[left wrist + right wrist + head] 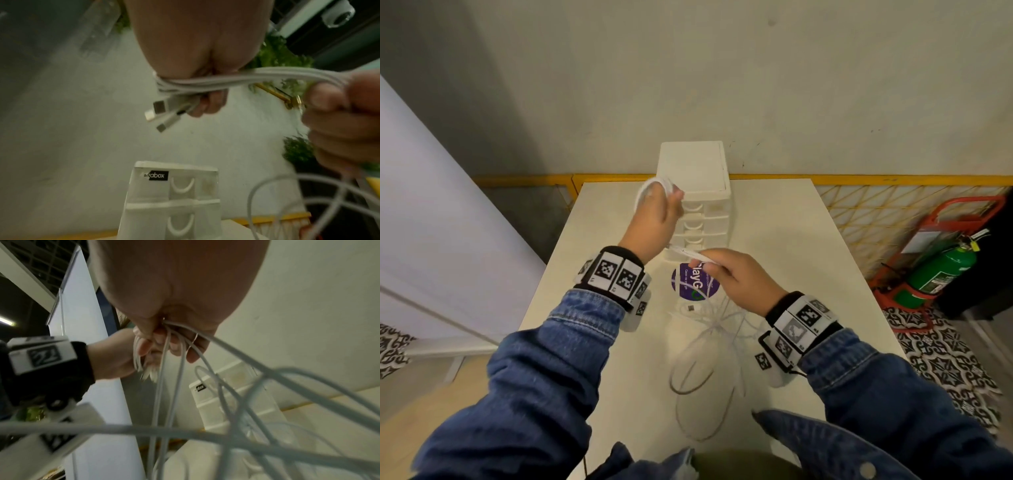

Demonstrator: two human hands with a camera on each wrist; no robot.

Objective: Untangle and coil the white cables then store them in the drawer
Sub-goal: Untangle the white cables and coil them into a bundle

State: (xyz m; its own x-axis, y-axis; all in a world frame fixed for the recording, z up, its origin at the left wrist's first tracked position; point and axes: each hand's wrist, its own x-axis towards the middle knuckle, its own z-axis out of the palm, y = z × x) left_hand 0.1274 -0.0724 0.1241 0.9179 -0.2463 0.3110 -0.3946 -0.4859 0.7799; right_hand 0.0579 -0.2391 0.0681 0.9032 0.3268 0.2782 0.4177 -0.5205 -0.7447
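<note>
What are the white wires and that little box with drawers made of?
The white cables look like bendy plastic or rubber with a smooth matte skin: they loop and droop softly. Their plugs have shiny tips, probably metal. The drawer box looks like hard plastic, milky white on top with see-through, glossy drawer fronts. The table has a smooth pale matte top; its material is unclear.

Black label [156, 175] on drawer unit [172, 203] top front: "…gabox", first letters cut off. Purple round sticker [693, 282] on table [791, 240]: "layG…" partly hidden; smaller print unreadable. Wristband markers: patterns only.
</note>
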